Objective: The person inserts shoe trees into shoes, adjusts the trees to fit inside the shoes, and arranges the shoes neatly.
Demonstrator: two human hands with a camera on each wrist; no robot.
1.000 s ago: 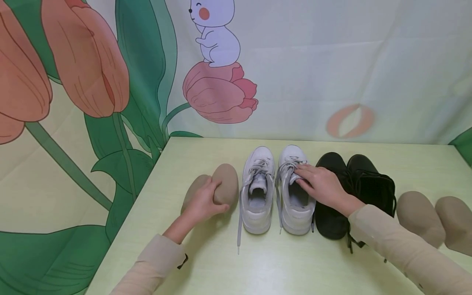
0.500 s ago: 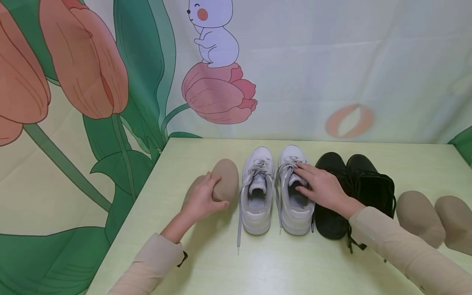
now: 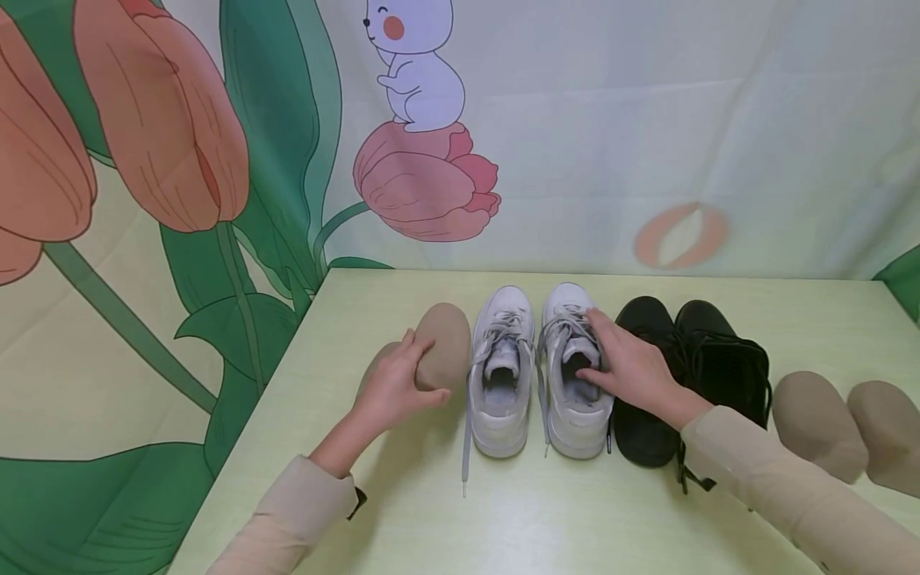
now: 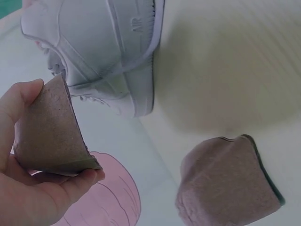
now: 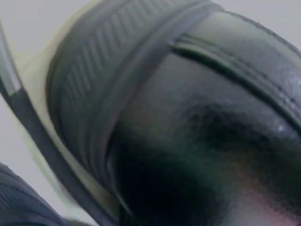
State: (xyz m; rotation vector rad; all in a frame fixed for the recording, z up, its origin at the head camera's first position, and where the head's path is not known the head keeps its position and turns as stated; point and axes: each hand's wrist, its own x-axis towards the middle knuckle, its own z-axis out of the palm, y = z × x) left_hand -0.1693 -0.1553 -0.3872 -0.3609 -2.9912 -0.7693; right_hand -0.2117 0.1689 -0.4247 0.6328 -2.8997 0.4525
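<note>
A pair of white sneakers stands mid-table, toes away from me. My left hand (image 3: 394,389) grips a tan shoe insert (image 3: 446,343), raised off the table just left of the left white sneaker (image 3: 501,375). The left wrist view shows that insert (image 4: 47,132) pinched between thumb and fingers, with the sneaker (image 4: 103,47) close by. A second tan insert (image 3: 370,371) (image 4: 225,183) lies on the table under my hand. My right hand (image 3: 628,367) holds the right white sneaker (image 3: 575,415), fingers over the tongue and laces, thumb at the opening.
A pair of black shoes (image 3: 722,351) stands right of the white pair, and the right wrist view is filled by black shoe (image 5: 188,117). Two more tan inserts (image 3: 819,423) (image 3: 887,431) lie at the far right. A flower-print backdrop (image 3: 647,120) hangs behind the table (image 3: 546,527).
My left hand has lifted the tan insert and carried it right, up against the left white sneaker. My right thumb has slid down to the right sneaker's opening.
</note>
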